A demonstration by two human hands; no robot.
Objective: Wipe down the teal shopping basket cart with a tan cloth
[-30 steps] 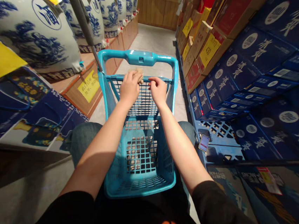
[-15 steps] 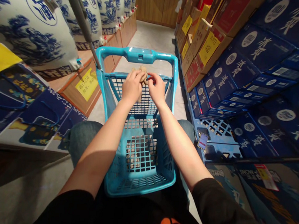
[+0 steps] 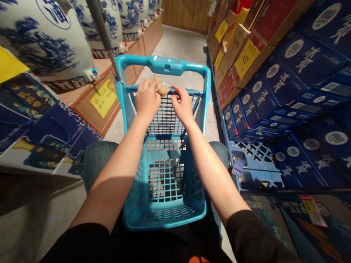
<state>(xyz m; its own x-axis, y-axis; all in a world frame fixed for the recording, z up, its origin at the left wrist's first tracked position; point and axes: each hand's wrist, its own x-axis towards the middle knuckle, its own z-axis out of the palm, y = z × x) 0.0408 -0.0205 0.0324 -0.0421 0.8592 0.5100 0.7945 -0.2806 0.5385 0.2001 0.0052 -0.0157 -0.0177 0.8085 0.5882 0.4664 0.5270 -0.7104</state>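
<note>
A blue plastic shopping basket (image 3: 163, 225) with grid walls stands between my knees. My left hand (image 3: 148, 100) is closed on a crumpled tan cloth (image 3: 161, 89) at the top bar of the basket's far wall. To its right, my right hand (image 3: 181, 105) is beside the same bar, fingers curled and apart, with nothing visible in them. A small gap separates it from the cloth. The basket's upper handle frame (image 3: 166, 65) rises just beyond both hands, and a grey pole (image 3: 101, 21) leans up from its left corner.
Large blue-and-white jars (image 3: 48, 32) line the left side on a wooden ledge. Stacked blue boxes (image 3: 292, 76) stand at the right on a blue pallet (image 3: 258, 172), where a phone (image 3: 238, 167) lies. Brown cartons (image 3: 236, 50) are farther back. An aisle floor (image 3: 183, 45) runs ahead.
My left hand has slid left along the bar with the cloth, widening the space between my hands. My right hand stays nearly in place, its fingers slightly more extended.
</note>
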